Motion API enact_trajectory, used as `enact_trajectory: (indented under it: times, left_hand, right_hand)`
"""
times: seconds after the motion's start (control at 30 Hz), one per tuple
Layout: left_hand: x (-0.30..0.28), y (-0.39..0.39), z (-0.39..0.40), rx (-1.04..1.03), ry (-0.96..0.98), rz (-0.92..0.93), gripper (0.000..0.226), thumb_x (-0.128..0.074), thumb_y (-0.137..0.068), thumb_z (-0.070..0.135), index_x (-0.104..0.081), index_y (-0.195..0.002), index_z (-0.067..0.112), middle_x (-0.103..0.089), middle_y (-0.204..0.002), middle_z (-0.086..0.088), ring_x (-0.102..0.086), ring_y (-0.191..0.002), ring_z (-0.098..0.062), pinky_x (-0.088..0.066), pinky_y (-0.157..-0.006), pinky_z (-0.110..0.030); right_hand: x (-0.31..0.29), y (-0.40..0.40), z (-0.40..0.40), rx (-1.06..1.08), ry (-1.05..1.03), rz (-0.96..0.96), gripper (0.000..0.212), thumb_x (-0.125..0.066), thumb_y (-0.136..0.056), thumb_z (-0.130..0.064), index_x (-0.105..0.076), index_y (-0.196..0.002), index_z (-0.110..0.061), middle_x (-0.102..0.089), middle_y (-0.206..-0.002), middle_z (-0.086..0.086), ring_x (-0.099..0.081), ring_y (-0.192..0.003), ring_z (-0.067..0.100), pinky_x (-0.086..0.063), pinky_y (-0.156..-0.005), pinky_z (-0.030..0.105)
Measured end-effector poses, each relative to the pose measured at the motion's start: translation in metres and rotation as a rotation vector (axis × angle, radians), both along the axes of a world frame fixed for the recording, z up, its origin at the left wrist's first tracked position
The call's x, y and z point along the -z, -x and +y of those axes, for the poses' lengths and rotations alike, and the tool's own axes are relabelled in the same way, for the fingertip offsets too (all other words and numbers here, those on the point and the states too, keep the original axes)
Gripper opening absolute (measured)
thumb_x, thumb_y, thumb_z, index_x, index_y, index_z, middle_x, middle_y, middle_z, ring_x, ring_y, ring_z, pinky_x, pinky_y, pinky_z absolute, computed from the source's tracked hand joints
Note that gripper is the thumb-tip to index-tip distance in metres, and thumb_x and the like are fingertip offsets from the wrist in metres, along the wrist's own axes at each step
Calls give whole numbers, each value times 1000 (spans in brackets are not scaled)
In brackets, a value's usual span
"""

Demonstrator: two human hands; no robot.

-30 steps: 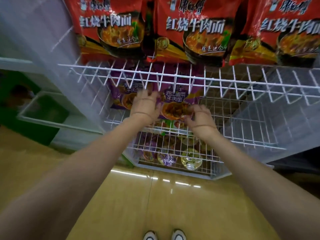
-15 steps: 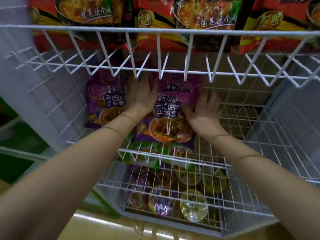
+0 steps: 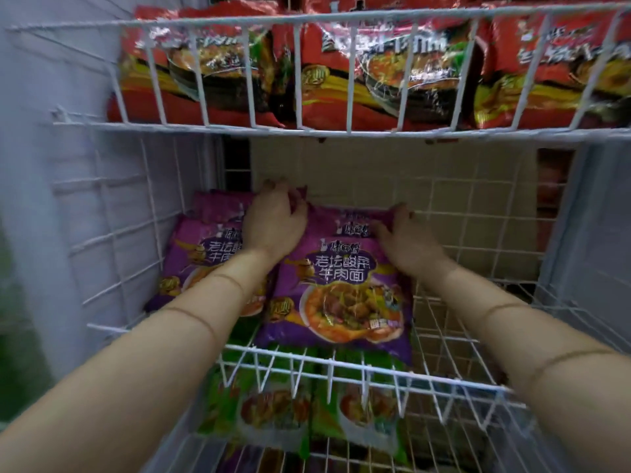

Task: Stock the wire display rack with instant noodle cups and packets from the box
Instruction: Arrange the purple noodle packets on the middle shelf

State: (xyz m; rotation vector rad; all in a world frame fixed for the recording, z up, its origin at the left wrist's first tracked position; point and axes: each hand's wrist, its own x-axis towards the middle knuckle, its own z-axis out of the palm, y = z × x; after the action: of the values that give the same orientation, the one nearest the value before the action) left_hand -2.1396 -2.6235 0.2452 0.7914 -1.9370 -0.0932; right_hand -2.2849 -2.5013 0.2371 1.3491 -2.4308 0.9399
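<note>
At frame centre, both hands grip purple plastic noodle packets (image 3: 341, 295) on the white wire rack shelf (image 3: 454, 339): left hand (image 3: 275, 223) far edge, right hand (image 3: 406, 240) upper right corner.

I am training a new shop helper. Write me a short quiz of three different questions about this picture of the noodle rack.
1. True or false: the red packets stand on the shelf above the purple packets.
2. Which colour are the packets on the shelf below the purple ones? A blue, B green, C white.
3. Fill in: the left hand and the right hand both touch the ___ packets.

Key: 1 true. 2 B, see the green packets. 3 purple.
</note>
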Motion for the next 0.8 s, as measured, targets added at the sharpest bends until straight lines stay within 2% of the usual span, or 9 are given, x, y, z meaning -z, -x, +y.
enact_trajectory:
  times: [0.17,0.23,0.3,0.4,0.53,0.63,0.7,0.8]
  left_hand:
    - [-3,-10,-8,12,-41,-72,35,-45,-87,19,-58,-110,-4,-52,-116,-26,-53,-106,-40,-44,-87,-40]
    - [-3,-13,-11,4,-95,-102,34,-48,-88,16,-57,-114,-2,-51,-120,-24,-50,-111,-38,-41,-91,-37]
    - [-1,-14,-13,16,-115,-155,34,-49,-88,15,-57,-118,1,-50,-123,-21,-49,-114,-37,-42,-94,-37]
    - [2,-13,-15,28,-112,-221,36,-48,-90,18,-57,-122,5,-50,-126,-18,-47,-117,-33,-41,-97,-37]
    - [3,-13,-17,33,-98,-233,35,-47,-93,20,-55,-125,6,-46,-131,-16,-44,-122,-31,-38,-101,-37]
    - [5,-14,-16,25,-93,-235,35,-48,-94,21,-54,-126,8,-42,-133,-16,-38,-125,-31,-34,-104,-34]
    - [6,-15,-16,24,-91,-226,34,-49,-93,22,-54,-125,10,-40,-132,-16,-36,-125,-31,-31,-105,-32]
    - [5,-14,-13,76,-76,-208,30,-49,-94,21,-56,-122,12,-43,-127,-14,-40,-121,-29,-33,-100,-29]
  right_hand:
    - [-7,5,2,-19,-52,-29,45,-28,-102,-31,-41,-133,-2,-43,-134,23,-38,-125,39,-34,-100,38]
    - [-7,8,3,-14,-14,-44,47,-31,-102,-33,-43,-132,0,-44,-133,24,-40,-123,39,-36,-102,39]
    - [-7,15,4,8,71,-109,47,-35,-100,-37,-49,-125,0,-50,-128,24,-46,-118,37,-38,-96,37]
    - [-7,21,6,-58,147,-331,44,-29,-102,-35,-57,-109,-2,-61,-109,21,-57,-106,36,-43,-83,33]
    - [-5,22,7,-108,80,-433,55,-25,-101,-44,-60,-115,-5,-67,-106,21,-63,-99,34,-50,-92,45]
    - [-5,22,6,-115,77,-460,51,-26,-102,-43,-58,-118,-7,-66,-109,20,-63,-101,34,-51,-88,38]
    - [-6,23,7,-127,125,-525,49,-28,-102,-43,-59,-116,-7,-67,-106,19,-64,-97,32,-50,-79,33]
    - [-8,28,8,-134,201,-586,46,-31,-101,-40,-63,-110,-7,-68,-102,15,-63,-87,27,-49,-76,32]
